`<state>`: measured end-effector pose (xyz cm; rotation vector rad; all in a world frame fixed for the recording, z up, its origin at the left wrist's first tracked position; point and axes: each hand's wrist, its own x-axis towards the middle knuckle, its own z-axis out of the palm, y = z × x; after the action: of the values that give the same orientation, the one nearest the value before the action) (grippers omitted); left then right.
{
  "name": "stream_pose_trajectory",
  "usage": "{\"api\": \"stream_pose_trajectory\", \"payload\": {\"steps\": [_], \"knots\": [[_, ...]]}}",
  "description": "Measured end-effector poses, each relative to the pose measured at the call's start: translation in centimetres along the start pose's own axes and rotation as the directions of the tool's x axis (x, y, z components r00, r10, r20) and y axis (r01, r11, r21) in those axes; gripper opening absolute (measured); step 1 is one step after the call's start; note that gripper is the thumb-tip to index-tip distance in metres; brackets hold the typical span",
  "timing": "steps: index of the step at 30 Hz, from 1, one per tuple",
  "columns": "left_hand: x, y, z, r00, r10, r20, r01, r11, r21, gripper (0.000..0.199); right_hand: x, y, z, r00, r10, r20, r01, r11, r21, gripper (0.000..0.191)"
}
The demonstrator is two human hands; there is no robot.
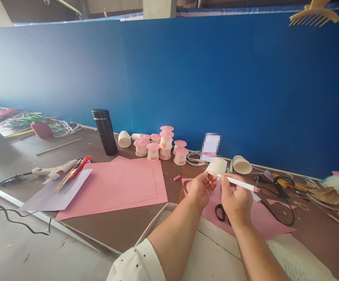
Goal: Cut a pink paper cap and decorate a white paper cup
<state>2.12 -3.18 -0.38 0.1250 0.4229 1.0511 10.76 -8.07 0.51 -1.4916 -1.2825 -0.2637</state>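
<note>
My left hand [202, 188] grips a white paper cup [217, 166] by its rim side, with the cup tilted above the table. In my right hand [237, 201] is a white marker [242, 183] with a pink end, its other end close against the cup. Faint orange drawing shows on the cup's wall; the marker's tip is hidden by my fingers. A small pink marker cap [176, 178] lies on the table to the left. Below my hands are black-handled scissors [220, 213] on pink paper [257, 218].
Several cups with pink paper roofs [153, 151] stand by the blue partition [216, 78]. A black bottle [105, 132] is left of them. Pink sheets [122, 179], a utility knife [74, 171] and a glue gun [54, 170] lie at left. Another paper cup [242, 165] rests on its side.
</note>
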Motion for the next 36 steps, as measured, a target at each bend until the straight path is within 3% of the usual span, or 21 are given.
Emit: {"api": "stream_pose_trajectory", "payload": {"steps": [19,26,36], "knots": [[0.2,-0.03,-0.06,1.0,0.007,0.003,-0.007,1.0,0.004,0.008,0.13,0.1,0.07,1.0,-0.011,0.006,0.011,1.0,-0.002,0.029],[0.13,-0.03,-0.06,1.0,0.009,-0.002,-0.009,1.0,-0.001,0.01,0.2,-0.14,-0.27,0.998,0.018,-0.064,-0.015,0.999,0.046,0.028],[-0.03,0.1,0.13,1.0,0.01,0.005,-0.01,1.0,0.02,0.009,0.16,0.13,-0.01,0.999,0.026,-0.019,-0.026,0.999,0.022,0.03]]}}
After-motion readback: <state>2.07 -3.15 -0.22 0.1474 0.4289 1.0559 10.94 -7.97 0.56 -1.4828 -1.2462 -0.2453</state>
